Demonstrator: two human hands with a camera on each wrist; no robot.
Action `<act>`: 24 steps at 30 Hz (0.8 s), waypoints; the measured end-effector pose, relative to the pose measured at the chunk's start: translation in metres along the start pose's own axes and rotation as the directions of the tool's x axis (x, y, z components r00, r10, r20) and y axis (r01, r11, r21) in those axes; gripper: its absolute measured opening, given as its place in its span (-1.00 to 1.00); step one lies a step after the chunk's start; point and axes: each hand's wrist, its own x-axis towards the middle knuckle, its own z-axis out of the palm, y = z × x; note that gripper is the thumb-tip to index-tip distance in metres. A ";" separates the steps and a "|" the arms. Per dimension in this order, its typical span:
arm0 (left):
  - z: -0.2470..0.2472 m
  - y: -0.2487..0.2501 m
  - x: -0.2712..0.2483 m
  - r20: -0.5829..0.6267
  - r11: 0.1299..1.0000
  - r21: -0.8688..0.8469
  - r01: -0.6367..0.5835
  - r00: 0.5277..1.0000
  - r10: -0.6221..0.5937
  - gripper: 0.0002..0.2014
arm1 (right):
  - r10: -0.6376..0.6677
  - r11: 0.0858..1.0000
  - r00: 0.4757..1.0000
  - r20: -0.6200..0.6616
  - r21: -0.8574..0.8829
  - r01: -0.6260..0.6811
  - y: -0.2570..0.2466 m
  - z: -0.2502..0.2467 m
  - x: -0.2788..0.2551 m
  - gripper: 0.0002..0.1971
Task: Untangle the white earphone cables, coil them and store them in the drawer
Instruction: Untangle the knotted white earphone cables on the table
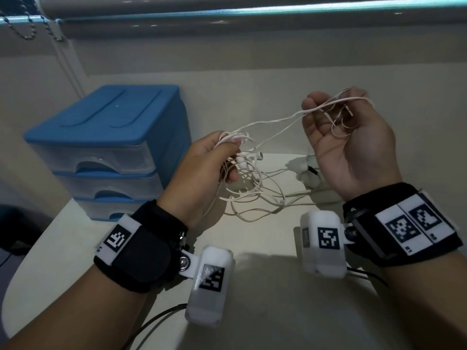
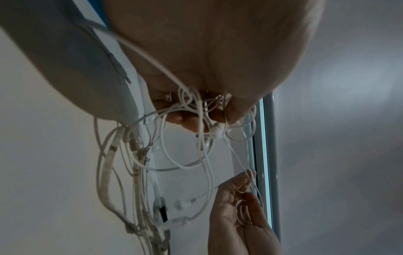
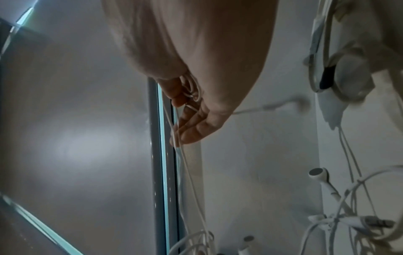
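Note:
White earphone cables [image 1: 255,198] lie tangled on the pale table [image 1: 265,311] between my hands. My left hand [image 1: 232,152] grips a bunch of them above the table, with earbuds [image 1: 249,159] dangling under its fingers; the left wrist view shows the same bunch [image 2: 196,110] and an earbud [image 2: 216,131]. One strand [image 1: 273,122] stretches up to my right hand [image 1: 336,107], which is raised palm-up. Small loops of cable lie in its palm, and its thumb and fingers [image 3: 189,110] pinch the strand. The blue drawer unit [image 1: 108,137] stands at the left with its three translucent drawers closed.
More white earphones and a small black-tipped piece [image 1: 308,170] lie on the table under my right hand. A wall and window blind rail [image 1: 227,16] close off the back, with a bead chain [image 1: 25,29] at top left. Black wrist leads [image 1: 156,322] trail over the near table.

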 end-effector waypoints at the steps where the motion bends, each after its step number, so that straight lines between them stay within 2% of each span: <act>1: 0.000 0.000 0.000 -0.003 1.000 -0.008 0.001 1.000 -0.001 -0.80 | 0.006 1.000 1.000 0.006 -0.017 -0.006 0.000 0.000 -0.001 -0.77; 5: 0.001 -0.003 0.001 -0.028 0.999 0.006 -0.034 0.999 0.034 -0.74 | 0.055 0.986 0.998 -0.011 -0.154 -0.056 0.002 0.000 -0.001 -0.66; 11: -0.003 -0.003 0.001 -0.055 0.994 0.085 -0.069 0.996 0.074 -0.75 | 0.104 0.979 0.992 -0.074 -0.171 -0.115 0.000 -0.002 0.001 -0.73; 14: -0.002 -0.002 0.000 -0.040 0.997 0.060 -0.052 0.998 0.054 -0.85 | 0.057 0.994 0.993 -0.105 -0.086 -0.066 0.000 0.001 0.000 -0.76; 17: 0.001 -0.002 -0.001 0.027 0.998 0.044 -0.039 0.999 0.038 -0.85 | -0.055 0.997 0.992 -0.112 -0.068 0.048 0.001 0.002 0.000 -0.80; 20: 0.001 -0.002 -0.002 0.053 1.000 0.004 -0.023 0.998 0.023 -0.84 | -0.119 0.980 0.991 -0.059 -0.168 0.107 0.003 0.004 -0.001 -0.81; 24: 0.000 -0.001 -0.001 0.013 0.997 -0.061 -0.056 0.998 0.057 -0.83 | -0.160 0.930 0.987 0.008 -0.334 0.153 0.007 0.009 -0.003 -0.78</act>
